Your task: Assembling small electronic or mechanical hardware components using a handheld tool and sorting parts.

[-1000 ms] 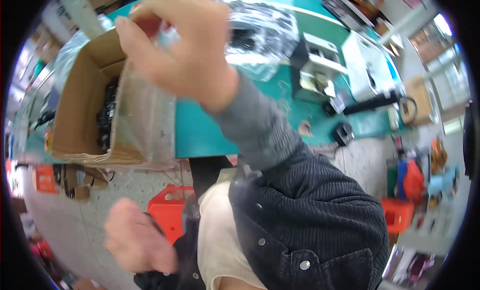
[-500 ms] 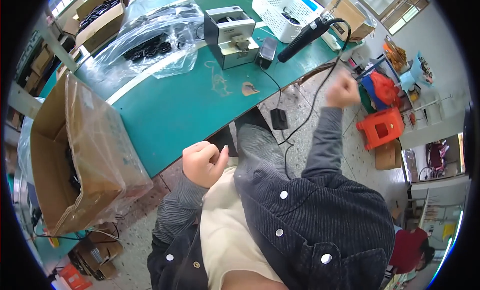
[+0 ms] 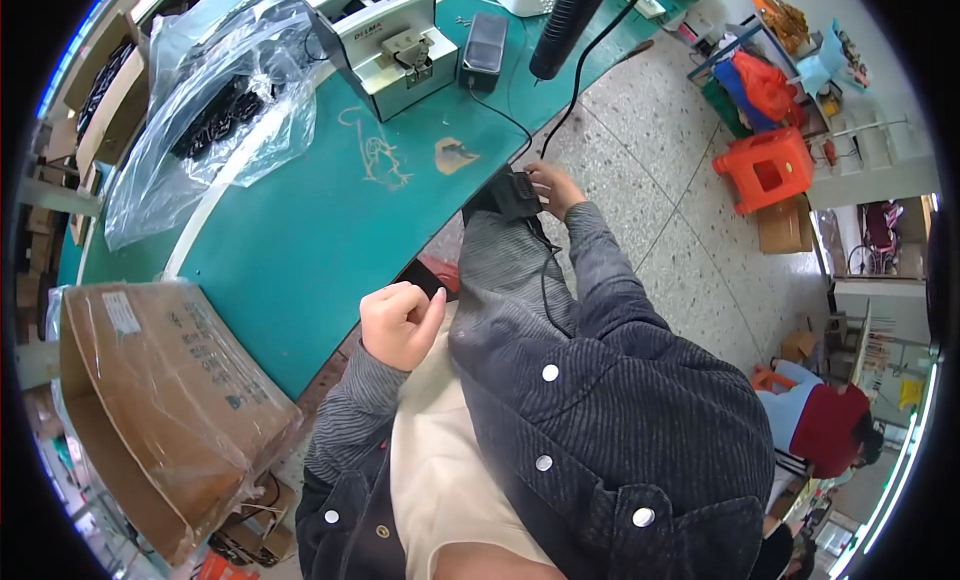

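My left hand [image 3: 398, 325] is curled into a loose fist before my body, thumb resting along the fingers, with nothing visible in it. My right hand [image 3: 556, 192] reaches to a small black corded box [image 3: 514, 196] hanging by the table edge above my leg. Its fingers curl against the box's right side; the thumb is hidden. Black cables [image 3: 548, 270] run down from the box over my leg. A black cylindrical hand tool [image 3: 568, 25], probably an electric screwdriver, hangs above the table's right end, with a thick cord behind it.
On the green table [image 3: 300, 245] stand a grey bench machine [image 3: 385, 55] and a dark block-shaped device [image 3: 485, 52]. A clear plastic bag [image 3: 270, 130] with black parts lies left. A large cardboard box [image 3: 190, 370] stands nearer; a red stool [image 3: 765, 170] is right.
My right hand has moved left and inward to the hanging black box, which now sits tilted and higher against the table edge. My left hand stays curled. The view has shifted across the table.
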Motion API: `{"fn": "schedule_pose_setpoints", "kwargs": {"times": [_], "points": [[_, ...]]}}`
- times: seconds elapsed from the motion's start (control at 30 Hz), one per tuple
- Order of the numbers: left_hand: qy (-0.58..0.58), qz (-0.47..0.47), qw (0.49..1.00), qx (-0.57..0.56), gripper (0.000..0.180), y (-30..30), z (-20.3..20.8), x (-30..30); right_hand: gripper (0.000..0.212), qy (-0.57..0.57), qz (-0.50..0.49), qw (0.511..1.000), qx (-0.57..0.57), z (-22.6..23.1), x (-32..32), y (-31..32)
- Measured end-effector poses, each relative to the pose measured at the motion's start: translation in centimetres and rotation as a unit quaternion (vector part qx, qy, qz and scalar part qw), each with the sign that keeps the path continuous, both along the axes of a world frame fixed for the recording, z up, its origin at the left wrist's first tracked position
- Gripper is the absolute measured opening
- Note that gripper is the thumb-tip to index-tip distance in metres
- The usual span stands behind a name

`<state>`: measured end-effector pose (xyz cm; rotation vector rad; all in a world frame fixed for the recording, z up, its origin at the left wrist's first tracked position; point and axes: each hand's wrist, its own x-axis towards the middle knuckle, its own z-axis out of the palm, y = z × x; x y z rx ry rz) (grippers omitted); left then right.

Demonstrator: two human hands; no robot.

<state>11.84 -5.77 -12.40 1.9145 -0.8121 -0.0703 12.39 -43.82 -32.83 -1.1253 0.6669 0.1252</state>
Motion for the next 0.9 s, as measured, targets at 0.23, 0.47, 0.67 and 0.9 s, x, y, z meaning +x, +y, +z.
{"fn": "schedule_pose_setpoints", "kwargs": {"times": [0.23, 0.47, 0.67, 0.9], "points": [[-0.16, 0.03, 0.986, 0.029, 0.02, -10.8, 0.8, 7.4, 0.067, -0.115, 0.199, 0.95, -0.212, 6.3, 0.2, 3.0], [-0.299, 0.128, 0.897, 0.299, 0.053, -22.1, 1.3, 15.7, 0.077, -0.211, 0.14, 0.967, -0.012, 15.5, -5.8, -0.6], [-0.212, 0.15, 0.866, 0.428, 0.06, -27.2, 2.9, 17.6, 0.093, -0.218, 0.1, 0.971, 0.02, 17.0, -5.8, 1.3], [-0.097, 0.141, 0.904, 0.392, 0.062, -25.1, 3.1, 16.9, 0.084, -0.281, 0.028, 0.945, 0.164, 12.6, -7.3, 0.4]]}}
